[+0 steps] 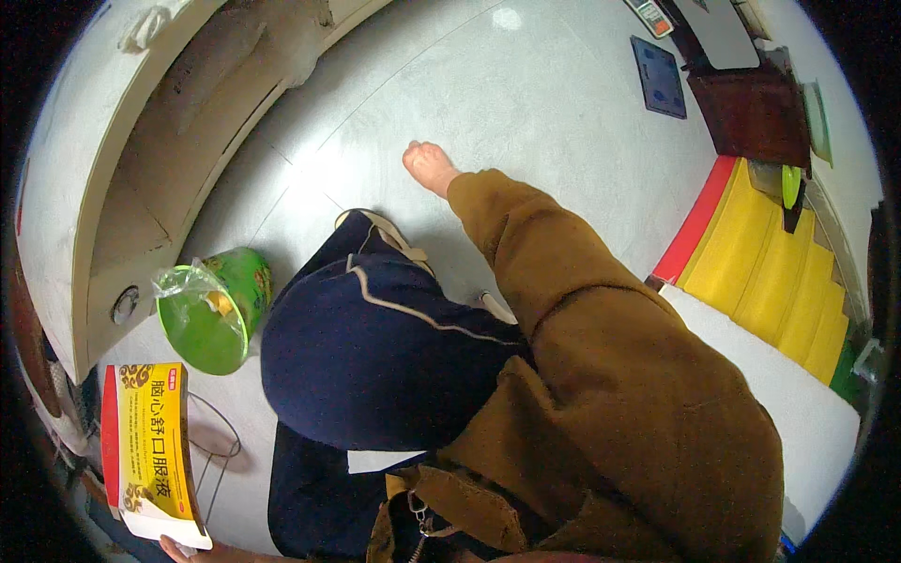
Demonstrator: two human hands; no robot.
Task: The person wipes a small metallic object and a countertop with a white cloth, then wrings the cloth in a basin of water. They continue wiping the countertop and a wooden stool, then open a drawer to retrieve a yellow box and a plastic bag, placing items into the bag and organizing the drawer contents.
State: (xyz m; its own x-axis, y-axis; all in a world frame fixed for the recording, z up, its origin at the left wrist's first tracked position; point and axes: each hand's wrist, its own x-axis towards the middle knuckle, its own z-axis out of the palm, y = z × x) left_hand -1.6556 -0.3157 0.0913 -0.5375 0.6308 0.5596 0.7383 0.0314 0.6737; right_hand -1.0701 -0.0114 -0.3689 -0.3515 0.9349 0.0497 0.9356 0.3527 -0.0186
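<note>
At the lower left is a yellow carton (pixel 155 446) with a red side, dark printing and brown swirl patterns. Its near end has a white flap. My left hand (pixel 183 552) grips the carton at that flap; most of the hand lies beyond the lower edge of the picture. My right arm, in a brown sleeve, reaches forward over the pale floor. At its end my right hand (pixel 430 167) is closed with the fingers curled in, and nothing shows in it.
A green waste bin (pixel 246 281) with a clear plastic liner stands left of my navy-trousered leg. An open cabinet (pixel 141 188) curves along the left. Several yellow boxes (pixel 760 272) are at the right beside a white surface (pixel 751 375). A dark flat panel (pixel 659 77) lies far right.
</note>
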